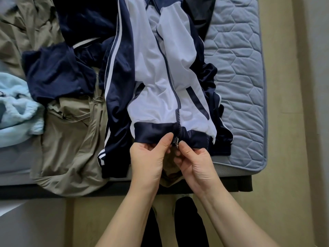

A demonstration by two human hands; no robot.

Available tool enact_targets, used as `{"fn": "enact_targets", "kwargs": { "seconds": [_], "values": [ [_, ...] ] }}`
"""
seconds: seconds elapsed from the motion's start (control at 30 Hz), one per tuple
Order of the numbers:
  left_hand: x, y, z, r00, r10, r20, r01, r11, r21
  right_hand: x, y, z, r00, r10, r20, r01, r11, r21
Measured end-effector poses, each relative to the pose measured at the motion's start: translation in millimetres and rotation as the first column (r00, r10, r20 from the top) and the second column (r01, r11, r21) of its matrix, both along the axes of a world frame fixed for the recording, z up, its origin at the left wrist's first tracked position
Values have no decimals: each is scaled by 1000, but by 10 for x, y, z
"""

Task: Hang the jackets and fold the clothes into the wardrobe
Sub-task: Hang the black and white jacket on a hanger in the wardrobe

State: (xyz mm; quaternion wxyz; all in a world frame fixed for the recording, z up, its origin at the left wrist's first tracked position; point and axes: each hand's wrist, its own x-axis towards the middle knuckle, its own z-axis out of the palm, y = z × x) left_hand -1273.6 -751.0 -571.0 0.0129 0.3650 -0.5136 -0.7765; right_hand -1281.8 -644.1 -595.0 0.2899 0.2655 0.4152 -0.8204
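At the bed's (236, 68) six-o'clock edge: jacket (154, 82) flat, hem nearest. The left hand (147, 157) pinches hem band (153, 134); the right hand (194, 161) pinches zipper slider (175, 142). Best: seat pin fully, keep hem taut, then draw toward twelve.

navy-and-white track jacket (156, 82): glossy, smooth synthetic cloth
grey mattress (236, 72): matt quilted fabric
pale blue garment (16, 107): fluffy fleece

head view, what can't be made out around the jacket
- Head view: collar of the navy and white zip-up track jacket, cut off by the top edge.
- Head view: its zip's bottom end, mostly hidden by fingers of the left hand and right hand.
- Head view: light blue fleecy garment, cut by the left edge.
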Motion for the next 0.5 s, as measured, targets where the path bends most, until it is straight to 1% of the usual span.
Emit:
{"fn": "enact_targets", "kwargs": {
  "seconds": [0.07, 0.2, 0.5],
  "values": [
    [-33, 20, 19, 999, 35, -9, -36, 999, -19, -4, -11, 13, 1000, -26, 1, 26, 1000, 4],
    [-98, 55, 29, 994, 103, -32, -104, 995, -8, 25, -43, 14, 997, -69, 29, 69, 998, 11],
    [-144, 102, 2, 989, 147, -35, -149, 987, -61, 28, -67, 40, 984, -171, 54, 171, 985, -10]
  ]
}}
